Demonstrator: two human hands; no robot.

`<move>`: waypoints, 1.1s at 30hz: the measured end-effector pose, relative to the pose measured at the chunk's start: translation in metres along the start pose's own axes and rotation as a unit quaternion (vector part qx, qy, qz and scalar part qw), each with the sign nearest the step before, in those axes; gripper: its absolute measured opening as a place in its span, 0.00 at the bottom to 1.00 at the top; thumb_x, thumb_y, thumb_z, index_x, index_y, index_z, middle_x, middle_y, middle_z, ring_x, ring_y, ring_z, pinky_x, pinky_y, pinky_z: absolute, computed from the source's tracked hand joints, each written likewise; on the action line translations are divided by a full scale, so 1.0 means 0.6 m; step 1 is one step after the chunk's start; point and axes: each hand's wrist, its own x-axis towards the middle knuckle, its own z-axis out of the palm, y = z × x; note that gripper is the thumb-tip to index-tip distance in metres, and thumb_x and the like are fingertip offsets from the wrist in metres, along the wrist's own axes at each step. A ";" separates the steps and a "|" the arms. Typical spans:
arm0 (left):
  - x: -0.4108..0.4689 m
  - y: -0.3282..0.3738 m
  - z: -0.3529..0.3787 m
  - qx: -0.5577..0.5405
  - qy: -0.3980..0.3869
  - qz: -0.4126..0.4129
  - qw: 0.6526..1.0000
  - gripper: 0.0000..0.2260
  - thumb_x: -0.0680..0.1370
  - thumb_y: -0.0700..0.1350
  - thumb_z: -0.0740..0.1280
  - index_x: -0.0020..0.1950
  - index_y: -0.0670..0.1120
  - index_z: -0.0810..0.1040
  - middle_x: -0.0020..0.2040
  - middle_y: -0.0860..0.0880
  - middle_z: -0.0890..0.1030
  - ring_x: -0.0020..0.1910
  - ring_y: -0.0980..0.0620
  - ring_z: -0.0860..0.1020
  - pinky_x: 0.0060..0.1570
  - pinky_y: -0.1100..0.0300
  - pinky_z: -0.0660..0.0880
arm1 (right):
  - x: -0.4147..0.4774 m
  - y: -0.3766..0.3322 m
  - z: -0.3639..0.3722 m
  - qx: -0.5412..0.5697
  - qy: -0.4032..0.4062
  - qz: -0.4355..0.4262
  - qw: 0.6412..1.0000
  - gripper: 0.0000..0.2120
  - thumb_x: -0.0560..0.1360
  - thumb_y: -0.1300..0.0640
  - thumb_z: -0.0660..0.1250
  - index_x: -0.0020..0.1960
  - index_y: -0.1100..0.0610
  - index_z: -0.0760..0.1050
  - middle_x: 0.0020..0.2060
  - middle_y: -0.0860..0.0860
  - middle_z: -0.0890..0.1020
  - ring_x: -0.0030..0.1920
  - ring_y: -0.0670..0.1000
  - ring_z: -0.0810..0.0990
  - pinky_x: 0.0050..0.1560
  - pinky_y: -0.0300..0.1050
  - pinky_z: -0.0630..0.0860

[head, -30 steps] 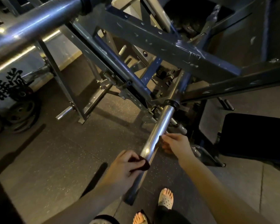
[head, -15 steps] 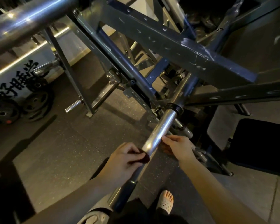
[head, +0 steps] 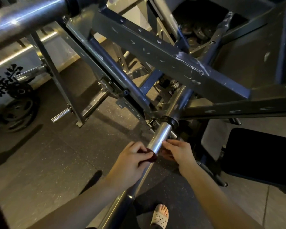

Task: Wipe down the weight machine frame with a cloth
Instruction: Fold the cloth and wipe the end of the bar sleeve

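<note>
Both forearms reach forward to the chrome bar (head: pixel 157 141). The left hand (head: pixel 132 161) curls round a dark red cloth (head: pixel 150 155), pressing it against the bar's left side. The right hand (head: pixel 178 151) pinches the bar's right side, fingers bent. Both hands sit closer to the black collar (head: pixel 170 119) than 0.5 s ago. Grey frame beams (head: pixel 163 57) cross beyond the collar.

Dark characters on white wall banner (head: pixel 0 83), unreadable
</note>
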 end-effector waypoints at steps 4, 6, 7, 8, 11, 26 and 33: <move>0.140 0.007 0.023 -0.023 0.035 0.018 0.999 0.14 0.79 0.44 0.72 0.64 0.48 0.82 0.56 0.55 0.73 0.58 0.57 0.72 0.63 0.60 0.75 | 0.006 0.000 -0.007 -0.001 -0.001 0.007 1.000 0.05 0.80 0.58 0.69 0.54 0.57 0.82 0.44 0.53 0.88 0.46 0.53 0.87 0.50 0.50 0.83; 0.164 -0.001 0.019 -0.060 0.046 -0.015 0.997 0.14 0.78 0.43 0.73 0.63 0.47 0.82 0.56 0.55 0.74 0.57 0.59 0.74 0.62 0.56 0.77 | 0.009 0.001 -0.009 -0.011 -0.001 0.005 1.000 0.06 0.81 0.56 0.68 0.55 0.57 0.82 0.44 0.52 0.87 0.44 0.52 0.87 0.52 0.52 0.84; 0.155 -0.003 0.016 -0.067 0.040 -0.012 0.997 0.14 0.78 0.43 0.73 0.63 0.47 0.82 0.56 0.56 0.75 0.57 0.60 0.74 0.62 0.58 0.77 | 0.010 0.001 -0.010 -0.017 -0.007 -0.001 1.000 0.07 0.81 0.56 0.68 0.54 0.56 0.82 0.44 0.51 0.87 0.44 0.51 0.87 0.52 0.51 0.84; 0.132 -0.004 0.012 -0.063 0.030 -0.001 0.998 0.13 0.78 0.44 0.72 0.63 0.48 0.82 0.56 0.57 0.75 0.58 0.60 0.74 0.62 0.61 0.76 | 0.010 0.001 -0.011 -0.019 -0.014 -0.006 1.000 0.07 0.81 0.55 0.69 0.54 0.56 0.83 0.44 0.51 0.88 0.44 0.51 0.87 0.52 0.51 0.84; 0.040 -0.014 -0.010 -0.051 -0.009 0.012 0.999 0.14 0.78 0.44 0.72 0.63 0.53 0.81 0.57 0.63 0.72 0.61 0.63 0.72 0.63 0.70 0.71 | 0.012 0.001 -0.013 -0.027 -0.024 -0.014 0.999 0.06 0.80 0.54 0.70 0.53 0.54 0.84 0.45 0.51 0.87 0.46 0.51 0.86 0.53 0.52 0.84; 0.077 -0.056 -0.003 -0.221 -0.009 -0.133 0.966 0.11 0.77 0.42 0.74 0.58 0.48 0.85 0.51 0.51 0.81 0.50 0.53 0.83 0.52 0.55 0.82 | 0.019 -0.006 -0.026 0.006 -0.049 0.023 0.998 0.09 0.77 0.54 0.72 0.55 0.57 0.84 0.49 0.55 0.86 0.48 0.54 0.87 0.51 0.51 0.84; 0.069 -0.062 -0.016 -0.248 -0.022 -0.170 0.954 0.12 0.76 0.42 0.75 0.59 0.48 0.85 0.51 0.53 0.84 0.51 0.54 0.84 0.54 0.56 0.81 | 0.010 -0.004 -0.017 0.016 -0.040 0.025 0.999 0.09 0.78 0.54 0.72 0.53 0.58 0.84 0.48 0.56 0.86 0.50 0.57 0.86 0.54 0.55 0.83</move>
